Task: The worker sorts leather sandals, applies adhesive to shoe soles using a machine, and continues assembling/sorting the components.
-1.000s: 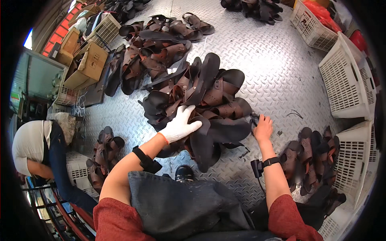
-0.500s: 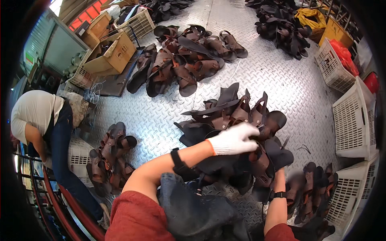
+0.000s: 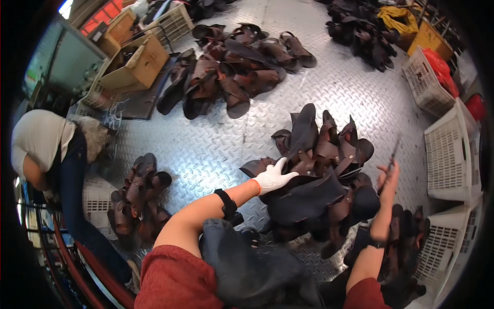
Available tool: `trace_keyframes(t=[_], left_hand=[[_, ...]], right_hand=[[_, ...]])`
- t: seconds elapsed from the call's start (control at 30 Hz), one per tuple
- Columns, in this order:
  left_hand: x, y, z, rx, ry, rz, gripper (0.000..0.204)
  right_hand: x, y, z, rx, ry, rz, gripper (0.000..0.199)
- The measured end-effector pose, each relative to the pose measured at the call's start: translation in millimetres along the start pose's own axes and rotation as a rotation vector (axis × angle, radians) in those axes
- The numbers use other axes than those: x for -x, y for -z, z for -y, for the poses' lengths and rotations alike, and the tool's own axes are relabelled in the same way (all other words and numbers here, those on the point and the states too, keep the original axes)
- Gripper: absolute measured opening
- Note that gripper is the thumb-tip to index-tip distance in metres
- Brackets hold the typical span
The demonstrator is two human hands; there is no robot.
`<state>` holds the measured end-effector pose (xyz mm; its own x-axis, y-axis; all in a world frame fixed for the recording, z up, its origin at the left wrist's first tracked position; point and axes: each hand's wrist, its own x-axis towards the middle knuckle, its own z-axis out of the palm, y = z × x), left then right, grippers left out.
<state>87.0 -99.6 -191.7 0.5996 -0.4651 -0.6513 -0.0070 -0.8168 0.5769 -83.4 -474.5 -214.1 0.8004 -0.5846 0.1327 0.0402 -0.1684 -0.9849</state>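
My left hand (image 3: pixel 272 177), in a white glove, lies flat on the near left side of a heap of dark brown leather sandals (image 3: pixel 321 149) on the metal tread-plate floor (image 3: pixel 216 144). My bare right hand (image 3: pixel 387 180) is raised just right of the heap, fingers closed around a thin dark tool (image 3: pixel 394 150) that points upward. A black strap sits on each wrist. A dark apron (image 3: pixel 252 268) covers my lap below the heap.
A second sandal pile (image 3: pixel 231 77) lies further out, a small one (image 3: pixel 136 195) at left, another (image 3: pixel 406 232) at lower right. White plastic crates (image 3: pixel 447 154) line the right side. A cardboard box (image 3: pixel 131 64) stands at upper left. A person (image 3: pixel 46 149) bends over at left.
My right hand has lifted off the heap's right edge and now hangs in the air with the tool. My gloved left hand stays on the heap. The view has swung to the left.
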Motion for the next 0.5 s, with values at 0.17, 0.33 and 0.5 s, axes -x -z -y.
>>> trace_keyframes(t=[0.17,0.33,0.5], left_hand=[[-26.7,-51.6,-24.0,0.486,-0.371,0.238,0.089],[-43.4,-63.7,-110.6,0.73,-0.386,0.497,0.087],[-56.5,-72.8,-200.3,0.479,-0.591,0.875,0.089]], right_hand=[[-8.7,-42.7,15.7,0.395,-0.081,0.096,0.059],[-51.6,-52.2,145.1,0.903,0.071,-0.047,0.053],[-97.2,-53.4,127.2,0.947,0.134,0.133,0.05]])
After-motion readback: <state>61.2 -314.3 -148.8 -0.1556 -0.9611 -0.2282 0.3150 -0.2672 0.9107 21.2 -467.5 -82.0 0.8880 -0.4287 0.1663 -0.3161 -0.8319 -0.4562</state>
